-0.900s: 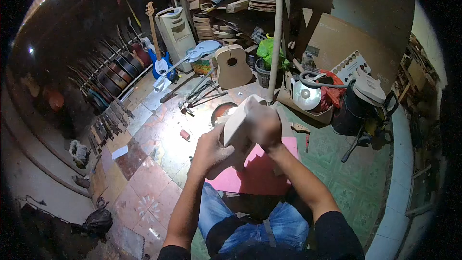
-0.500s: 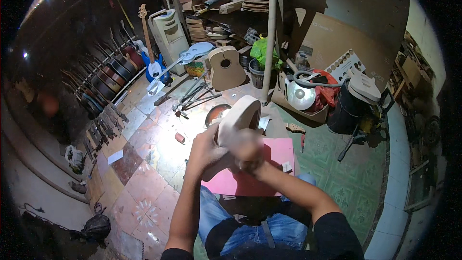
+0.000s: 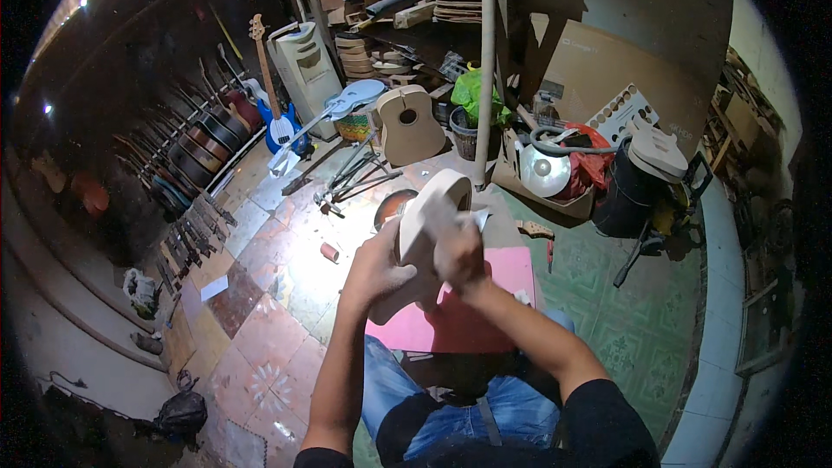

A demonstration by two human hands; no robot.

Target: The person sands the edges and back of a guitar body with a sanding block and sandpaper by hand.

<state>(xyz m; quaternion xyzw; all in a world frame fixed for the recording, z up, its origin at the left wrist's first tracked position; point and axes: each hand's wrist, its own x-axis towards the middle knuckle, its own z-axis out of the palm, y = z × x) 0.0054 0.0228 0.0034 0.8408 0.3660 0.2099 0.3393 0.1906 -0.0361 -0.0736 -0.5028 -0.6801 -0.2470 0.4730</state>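
Note:
An unpainted, pale guitar body [image 3: 446, 184], small and curved, stands tilted on its edge above my lap. My left hand [image 3: 380, 264] is closed round its near left side, thumb pressed on the face toward me. My right hand [image 3: 461, 253] is curled against the body's right-hand surface; its fingertips blur with motion, and a pale patch there hides what they hold, if anything. Beneath lies a pink board [image 3: 511, 282] across my knees. A dark sunburst piece [image 3: 392, 204] shows partly behind the body.
An acoustic guitar body [image 3: 409, 126] stands ahead, beside metal stands [image 3: 355, 175]. A blue electric bass [image 3: 282, 128] leans at the left, near a rack of guitars [image 3: 195, 147]. On the right are a cardboard box [image 3: 555, 204], a black bucket [image 3: 617, 199] and a guitar neck piece [image 3: 536, 230].
My right hand has moved upward and slightly right along the guitar body. The left hand keeps its hold, and the body has shifted only slightly.

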